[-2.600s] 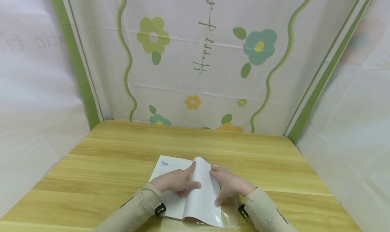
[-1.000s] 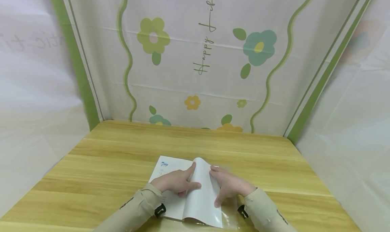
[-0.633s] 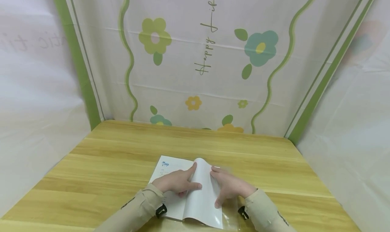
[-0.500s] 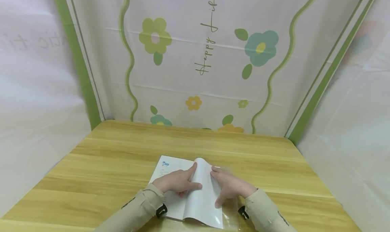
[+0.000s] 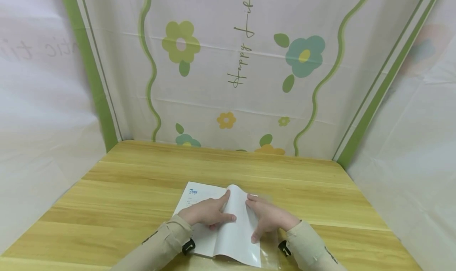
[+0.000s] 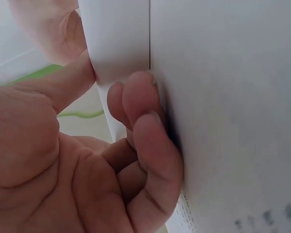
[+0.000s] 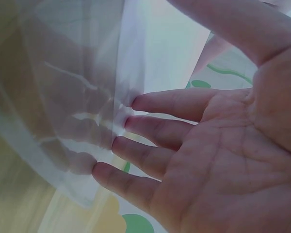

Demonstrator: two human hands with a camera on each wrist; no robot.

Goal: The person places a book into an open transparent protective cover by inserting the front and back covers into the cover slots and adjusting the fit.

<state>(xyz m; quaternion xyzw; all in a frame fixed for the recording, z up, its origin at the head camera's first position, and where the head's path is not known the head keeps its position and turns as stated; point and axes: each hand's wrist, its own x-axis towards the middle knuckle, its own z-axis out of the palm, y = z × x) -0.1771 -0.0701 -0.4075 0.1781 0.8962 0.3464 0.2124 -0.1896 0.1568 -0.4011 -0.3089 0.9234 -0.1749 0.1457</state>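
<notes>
An opened book (image 5: 204,243) with white pages lies near the table's front edge, small blue print at its top left corner. Its glossy white leaf (image 5: 238,239) bulges up and bends over to the right, onto a clear plastic sheet (image 5: 269,251). My left hand (image 5: 207,211) rests by the fold, thumb and index finger spread on the leaf. In the left wrist view the other fingers (image 6: 157,165) bend against the page beside the gutter. My right hand (image 5: 267,215) lies at the leaf's right edge. Its straight fingertips touch the clear plastic (image 7: 72,116) in the right wrist view.
The wood-grain table (image 5: 142,172) extends around the book on both sides and behind it. A white curtain (image 5: 213,85) with printed flowers hangs at the back, and pale side curtains (image 5: 409,152) enclose the table.
The head view has shifted very slightly. Both hands, the book and the bent leaf hold the same places as before.
</notes>
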